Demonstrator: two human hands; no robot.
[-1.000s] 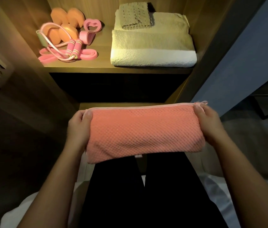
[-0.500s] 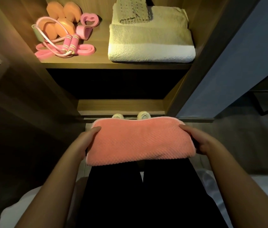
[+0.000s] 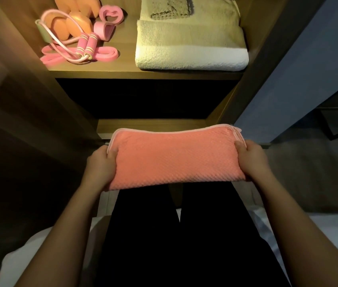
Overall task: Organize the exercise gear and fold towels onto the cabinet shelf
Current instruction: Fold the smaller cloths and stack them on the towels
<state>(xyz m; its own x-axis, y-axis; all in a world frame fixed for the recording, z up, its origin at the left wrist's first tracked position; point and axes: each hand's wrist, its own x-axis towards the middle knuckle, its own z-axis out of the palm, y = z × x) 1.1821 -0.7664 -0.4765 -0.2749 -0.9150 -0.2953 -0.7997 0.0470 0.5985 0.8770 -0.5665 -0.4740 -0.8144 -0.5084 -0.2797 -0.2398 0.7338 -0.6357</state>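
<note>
1. Step in hand: the towel part of the task. The pink towel was folded into a thick oblong and held flat in the air above my knees, in front of the cabinet. It was below the lit cabinet shelf and not on it.
2. Hands: well apart, one at each short end. My left hand gripped the left end with the thumb on top, and my right hand gripped the right end the same way. The fingers underneath were hidden by the cloth.
3. Fold: the piped edge ran along the far side. The layers fanned slightly at the far right corner.
4. Shelf, right half: a folded cream towel with a small brownish cloth lying on it toward the back.
5. Shelf, left half: orange dumbbells, jump rope, pink band and pink loop, bunched together and touching.
6. Judgement: the gear looked placed. The pink towel was the only loose item I could see.
7. Next move called for lifting the towel level and carrying it forward with both ends supported. It probably belonged on top of the cream towel, since the bare shelf beside that looked too narrow.
8. Risk: the fanned right corner could splay on release.
</note>
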